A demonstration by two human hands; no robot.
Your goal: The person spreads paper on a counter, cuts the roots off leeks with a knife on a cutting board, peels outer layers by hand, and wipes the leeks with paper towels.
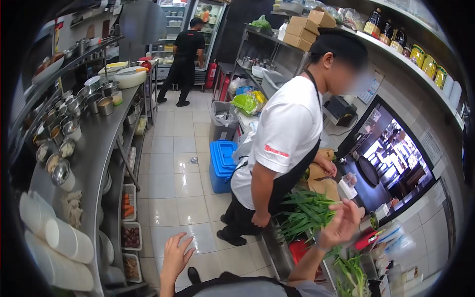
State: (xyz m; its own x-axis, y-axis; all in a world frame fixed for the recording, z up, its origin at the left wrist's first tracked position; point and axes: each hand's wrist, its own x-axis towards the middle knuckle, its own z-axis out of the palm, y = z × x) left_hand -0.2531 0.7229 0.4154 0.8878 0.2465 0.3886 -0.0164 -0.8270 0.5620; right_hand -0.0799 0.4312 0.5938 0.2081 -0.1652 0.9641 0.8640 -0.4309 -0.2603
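My left hand [175,256] hangs over the tiled floor, its fingers apart and nothing in it. My right hand [341,223] is raised above the counter on the right, its fingers loosely bent and spread, with nothing visible in them. Just beside and below it lies a bunch of long green leaves [303,214]. Under my right forearm is a red item [298,250], partly hidden. More green stalks [352,275] with pale ends lie nearer to me on the same counter.
A co-worker in a white shirt [284,126] stands close ahead at the right counter. Another person in black [188,52] is by the open fridge. A blue cooler box [221,171] stands on the floor. Along the left runs a steel counter [94,171] with pots and stacked white containers [67,237].
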